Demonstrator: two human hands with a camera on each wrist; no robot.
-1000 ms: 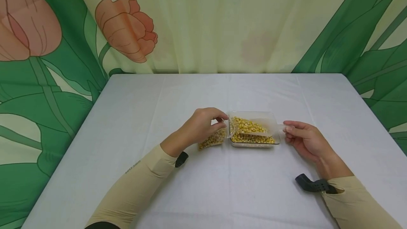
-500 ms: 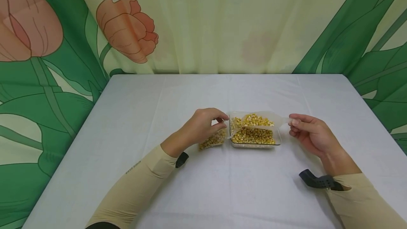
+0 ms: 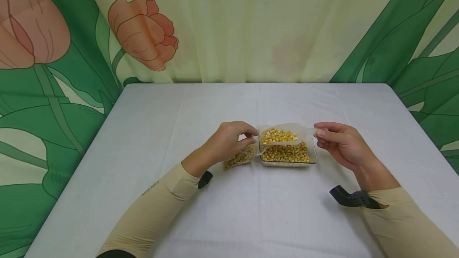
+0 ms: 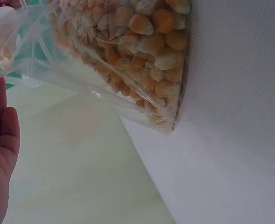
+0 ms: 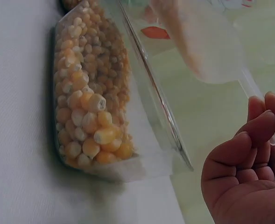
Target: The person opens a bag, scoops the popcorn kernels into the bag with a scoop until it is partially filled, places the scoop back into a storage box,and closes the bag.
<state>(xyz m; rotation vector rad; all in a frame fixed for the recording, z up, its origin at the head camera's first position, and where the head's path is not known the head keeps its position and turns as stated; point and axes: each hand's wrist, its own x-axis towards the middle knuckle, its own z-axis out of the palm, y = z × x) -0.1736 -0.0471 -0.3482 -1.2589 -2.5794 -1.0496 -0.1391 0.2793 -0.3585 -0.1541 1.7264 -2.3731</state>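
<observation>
My right hand [image 3: 338, 144] has lifted the loaded scoop [image 3: 283, 134] off the tray [image 3: 312, 158], pinching its handle, mouth pointing nine o'clock toward the bag [image 3: 241, 156] my left hand [image 3: 226, 140] pinches open

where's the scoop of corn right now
In the head view the scoop hangs over the clear tray at table centre, its handle pinched by the right hand, mouth toward the bag.

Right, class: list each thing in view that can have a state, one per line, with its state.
Scoop: loaded with corn, lifted above the tray.
Tray: partly full of corn.
Bag: held open, some corn inside.
Left hand: pinching the bag's mouth.
Right hand: gripping the scoop's handle.
</observation>
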